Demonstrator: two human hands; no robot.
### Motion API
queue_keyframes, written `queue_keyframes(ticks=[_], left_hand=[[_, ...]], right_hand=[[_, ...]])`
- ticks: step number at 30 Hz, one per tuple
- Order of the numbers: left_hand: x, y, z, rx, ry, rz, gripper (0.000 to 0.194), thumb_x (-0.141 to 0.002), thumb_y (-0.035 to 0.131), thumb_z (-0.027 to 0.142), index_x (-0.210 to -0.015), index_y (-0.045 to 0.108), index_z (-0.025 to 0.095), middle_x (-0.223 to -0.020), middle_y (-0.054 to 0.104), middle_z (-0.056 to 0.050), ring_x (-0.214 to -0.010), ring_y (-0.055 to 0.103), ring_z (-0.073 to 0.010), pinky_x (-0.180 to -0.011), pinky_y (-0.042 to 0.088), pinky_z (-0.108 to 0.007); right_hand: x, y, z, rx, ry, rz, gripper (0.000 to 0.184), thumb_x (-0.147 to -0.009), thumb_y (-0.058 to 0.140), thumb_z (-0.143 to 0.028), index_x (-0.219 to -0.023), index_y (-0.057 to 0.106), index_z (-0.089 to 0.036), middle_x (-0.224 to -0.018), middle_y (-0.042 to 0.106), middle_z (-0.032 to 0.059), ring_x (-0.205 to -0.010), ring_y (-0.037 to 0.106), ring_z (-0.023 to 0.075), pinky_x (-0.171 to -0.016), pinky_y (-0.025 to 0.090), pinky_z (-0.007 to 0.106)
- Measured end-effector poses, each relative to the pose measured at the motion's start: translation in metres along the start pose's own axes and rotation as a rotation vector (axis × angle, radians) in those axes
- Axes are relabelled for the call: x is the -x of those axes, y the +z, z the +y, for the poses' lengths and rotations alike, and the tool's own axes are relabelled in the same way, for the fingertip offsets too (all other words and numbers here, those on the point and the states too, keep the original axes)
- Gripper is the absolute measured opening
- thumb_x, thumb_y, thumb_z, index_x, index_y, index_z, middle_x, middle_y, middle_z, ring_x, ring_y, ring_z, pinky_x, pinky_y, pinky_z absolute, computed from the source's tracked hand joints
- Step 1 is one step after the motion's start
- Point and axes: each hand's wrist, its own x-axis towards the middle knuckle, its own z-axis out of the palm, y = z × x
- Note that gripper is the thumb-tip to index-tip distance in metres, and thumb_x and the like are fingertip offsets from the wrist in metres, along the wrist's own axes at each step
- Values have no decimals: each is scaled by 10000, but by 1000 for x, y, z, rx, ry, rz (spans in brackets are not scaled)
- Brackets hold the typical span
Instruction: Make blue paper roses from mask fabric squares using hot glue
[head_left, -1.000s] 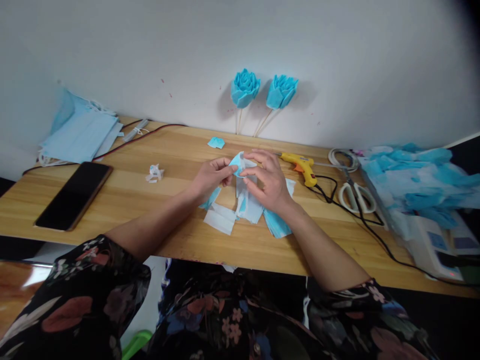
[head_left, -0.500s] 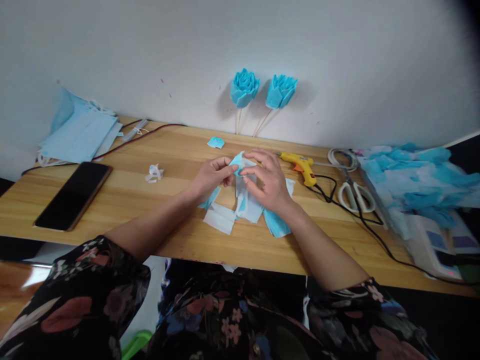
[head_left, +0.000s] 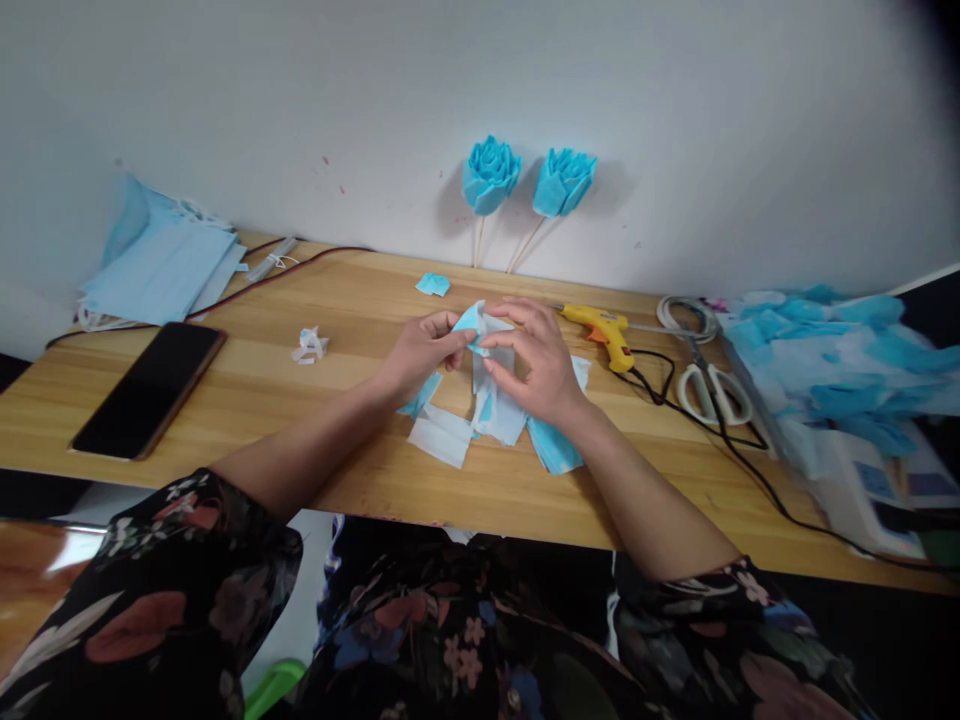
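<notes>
Between my two hands is a small blue-and-white piece of mask fabric (head_left: 469, 319), partly folded over. My left hand (head_left: 429, 352) pinches its left side between thumb and fingers. The fingers of my right hand (head_left: 538, 362) close on its right side, and they hide part of it. Below the hands lie white fabric pieces (head_left: 441, 436) and a stack of blue pieces (head_left: 553, 446), the latter partly under my right wrist. One separate blue piece (head_left: 433, 284) rests beyond my hands.
Two blue fabric roses (head_left: 491, 175) on sticks lean at the wall. A yellow glue gun (head_left: 609, 335), its cord and scissors (head_left: 712, 392) lie right, beside a heap of blue pieces (head_left: 855, 340). Left are a phone (head_left: 148, 392), face masks (head_left: 161, 270) and a crumpled white scrap (head_left: 310, 345).
The fabric piece has shifted its fold slightly, its blue part turning a little to the left. Both hands keep nearly the same place.
</notes>
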Motion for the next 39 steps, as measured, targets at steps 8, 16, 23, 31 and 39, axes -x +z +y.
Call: queue_keyframes(ticks=[8,16,23,31,39], left_hand=[[-2,0,2,121,-37,8,302,-735,822,319,-696,567,162,-518,556,46,-450,478,-57,-489,355,-208],[0,2,3,111,-53,3,293,-747,810,309,-691,560,166,-505,543,51,-444,469,-56,-481,335,-209],[1,2,2,26,-33,-11,279,-754,806,324,-700,586,160,-525,560,42,-460,470,-51,-497,342,-203],[1,1,0,-36,32,-33,266,-754,795,347,-725,607,160,-527,563,41,-477,468,-58,-502,350,-206],[3,3,3,-39,0,-44,299,-734,808,364,-713,585,165,-536,549,41,-491,456,-60,-514,349,-212]], right_hand=[[-2,-5,3,28,-34,76,300,-879,638,-197,-1141,579,-331,-1342,627,47,-1304,557,300,-1078,454,602],[-1,1,4,4,-11,53,216,-889,644,-192,-1038,629,-348,-1331,625,9,-1303,551,302,-1093,436,611],[0,2,2,6,13,39,129,-888,660,-211,-941,648,-327,-1289,643,3,-1292,562,296,-1086,450,588],[1,4,-1,-50,94,109,144,-879,662,-211,-979,608,-300,-1249,670,33,-1216,612,281,-1034,477,555],[4,8,-2,-256,310,81,469,-862,673,-255,-1308,536,-301,-1379,623,86,-1296,576,271,-1007,542,507]])
